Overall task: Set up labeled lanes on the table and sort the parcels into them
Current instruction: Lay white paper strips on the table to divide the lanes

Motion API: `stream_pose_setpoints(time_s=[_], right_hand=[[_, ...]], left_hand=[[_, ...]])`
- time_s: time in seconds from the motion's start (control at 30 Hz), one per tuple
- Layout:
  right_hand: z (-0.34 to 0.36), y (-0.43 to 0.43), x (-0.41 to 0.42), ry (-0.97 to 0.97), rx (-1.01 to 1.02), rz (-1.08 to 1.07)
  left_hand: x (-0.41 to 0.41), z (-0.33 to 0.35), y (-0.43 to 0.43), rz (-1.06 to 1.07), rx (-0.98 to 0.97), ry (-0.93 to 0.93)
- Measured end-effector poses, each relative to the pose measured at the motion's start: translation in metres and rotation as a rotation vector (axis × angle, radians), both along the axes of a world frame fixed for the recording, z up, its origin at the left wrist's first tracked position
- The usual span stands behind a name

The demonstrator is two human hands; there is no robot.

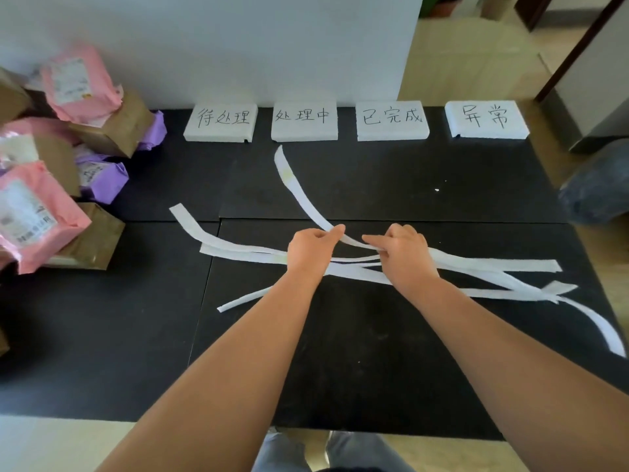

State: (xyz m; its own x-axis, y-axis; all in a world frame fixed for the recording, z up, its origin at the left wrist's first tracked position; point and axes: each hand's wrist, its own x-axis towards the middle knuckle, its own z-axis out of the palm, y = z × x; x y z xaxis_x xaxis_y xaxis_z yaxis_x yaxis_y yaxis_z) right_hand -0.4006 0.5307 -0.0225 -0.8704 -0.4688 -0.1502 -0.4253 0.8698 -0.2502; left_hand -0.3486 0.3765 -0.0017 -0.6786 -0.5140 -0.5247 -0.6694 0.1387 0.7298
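Several white foam label blocks with handwritten characters stand in a row at the far edge of the black table (102, 352); the leftmost block (220, 123) is nearest the parcels. Several long white strips (238, 252) lie crossed in a loose heap mid-table. My left hand (311, 250) pinches one curved strip (292, 180) that runs up toward the labels. My right hand (403, 253) pinches the same bundle of strips just to the right. A pile of pink (78, 83), brown and purple parcels sits at the table's left.
A white wall panel (238, 46) rises behind the label blocks. A dark bag (599, 189) lies off the table's right side. A cabinet corner (595, 97) stands at the back right. My legs show below the near table edge.
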Motion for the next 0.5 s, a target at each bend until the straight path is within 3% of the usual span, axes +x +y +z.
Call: stream_pose_setpoints(time_s=[0.13,0.5], right_hand=[[0.002,-0.001,0.005,-0.003,-0.023,0.021],[-0.004,0.019,0.012,-0.126,-0.011,-0.025]], left_hand=[[-0.001,-0.001,0.0,0.1,0.053,-0.048],[-0.009,0.008,-0.01,0.437,0.132,0.171]])
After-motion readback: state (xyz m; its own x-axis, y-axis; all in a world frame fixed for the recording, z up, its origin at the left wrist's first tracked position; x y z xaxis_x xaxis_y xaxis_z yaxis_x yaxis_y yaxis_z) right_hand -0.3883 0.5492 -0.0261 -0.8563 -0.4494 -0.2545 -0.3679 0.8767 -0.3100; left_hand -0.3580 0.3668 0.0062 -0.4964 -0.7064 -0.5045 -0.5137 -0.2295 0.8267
